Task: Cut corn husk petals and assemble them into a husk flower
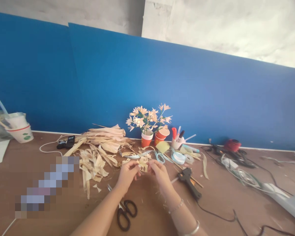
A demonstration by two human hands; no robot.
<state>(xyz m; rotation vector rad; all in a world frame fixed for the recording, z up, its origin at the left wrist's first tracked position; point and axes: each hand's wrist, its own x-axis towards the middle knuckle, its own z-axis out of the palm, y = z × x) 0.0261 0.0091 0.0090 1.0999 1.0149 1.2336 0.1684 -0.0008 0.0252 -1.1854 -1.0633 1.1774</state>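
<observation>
Blue smooth panel (174,85) stands behind a brown table (147,213). At the middle, the person's left hand (127,174) and right hand (160,172) have a closed grip, pinching between them a cream, petal-shaped dry piece (144,165). Black-handled metal scissors (127,215) lie nearer, a black glue gun (188,182) to the right. Farther, cream artificial flowers (147,117) stand in red-and-white paper cups (146,141).
</observation>
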